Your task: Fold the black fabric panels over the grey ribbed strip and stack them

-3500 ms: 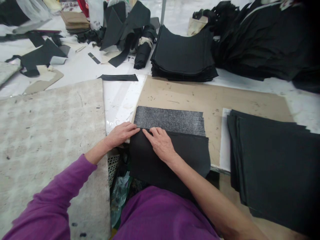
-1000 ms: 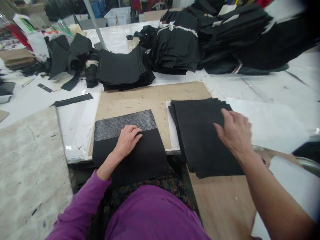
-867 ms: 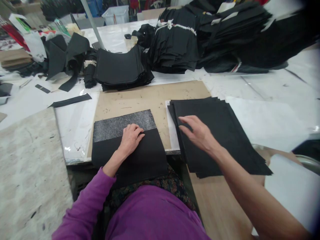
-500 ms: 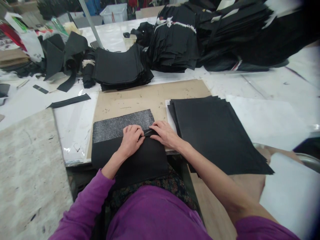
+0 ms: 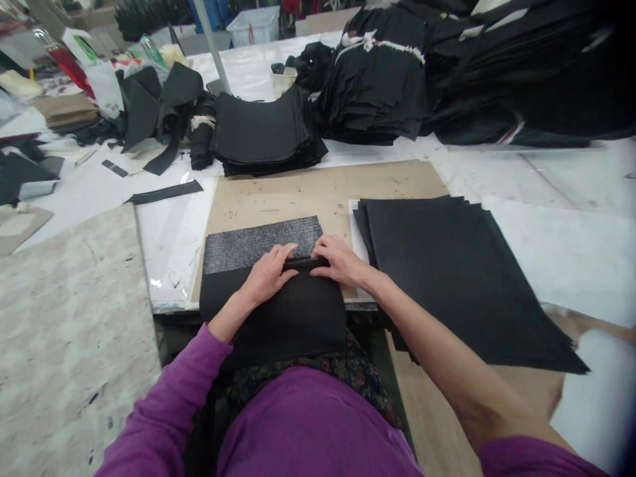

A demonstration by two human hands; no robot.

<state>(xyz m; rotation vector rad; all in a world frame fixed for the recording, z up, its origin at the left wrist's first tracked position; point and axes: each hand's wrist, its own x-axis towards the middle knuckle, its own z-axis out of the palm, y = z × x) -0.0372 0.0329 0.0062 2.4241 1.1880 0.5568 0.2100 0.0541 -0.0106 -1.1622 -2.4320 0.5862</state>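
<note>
A black fabric sheet [image 5: 293,318] lies in front of me, its near part hanging over the table edge. Along its upper edge runs a narrow fold. My left hand [image 5: 271,273] grips this folded edge near the middle, thumb below and fingers above. My right hand [image 5: 340,262] pinches the same edge towards its right end. Beyond the fold shows a grey speckled, ribbed piece [image 5: 258,242], partly covered by the black sheet and my fingers. To the right of my right hand rests a stack of black sheets [image 5: 447,271].
Beneath the work is a tan board [image 5: 338,189]. Behind it stand a black stack [image 5: 261,129] and a tied black bundle [image 5: 375,86]. A thin black strip [image 5: 166,192] lies at left, near a stained pale board [image 5: 69,318]. A metal pole [image 5: 212,46] rises behind.
My view has turned a little to the left, so everything appears shifted right. My left fingers have uncurled somewhat, and a straighter stretch of the fold shows between my hands.
</note>
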